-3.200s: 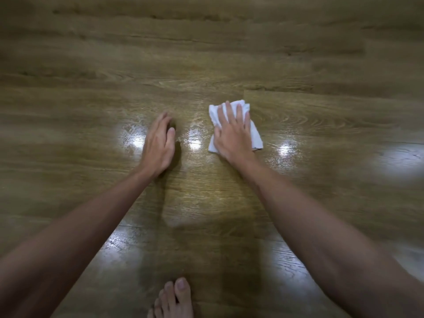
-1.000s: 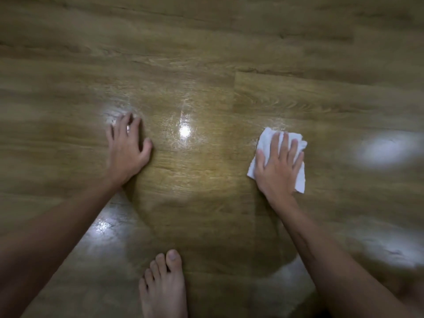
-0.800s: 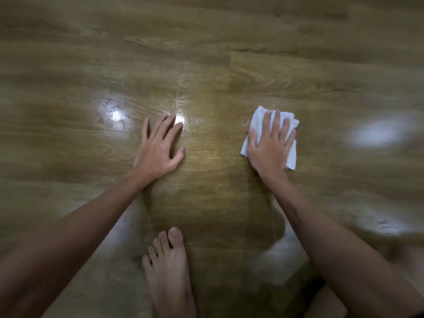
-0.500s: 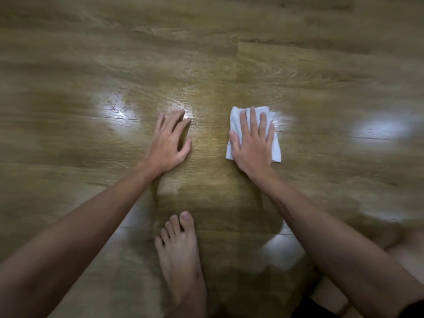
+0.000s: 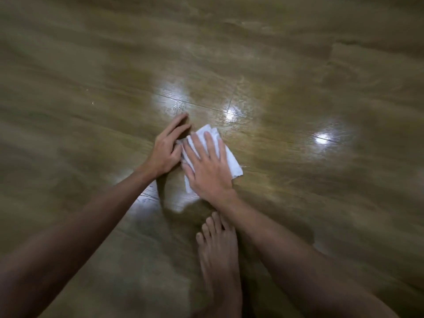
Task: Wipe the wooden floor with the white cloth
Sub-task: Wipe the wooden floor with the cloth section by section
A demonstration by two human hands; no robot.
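Note:
A folded white cloth (image 5: 232,162) lies flat on the glossy wooden floor (image 5: 298,191) in the middle of the view. My right hand (image 5: 207,166) presses down on it with straight, spread fingers, covering most of it. My left hand (image 5: 166,149) lies on the floor right beside the cloth's left edge, fingers stretched forward; its thumb side meets the cloth and my right hand. Whether it pinches the cloth edge is hidden by the right hand. The view is blurred by motion.
My bare foot (image 5: 218,255) stands on the floor just below my right wrist, toes pointing toward the cloth. Bright light reflections (image 5: 323,138) shine on the planks beyond the hands. Bare floor stretches out on all sides.
My right hand has slid the cloth leftward until it meets my left hand. The view has tilted and shifted, so the planks now run diagonally. My foot appears closer to the hands.

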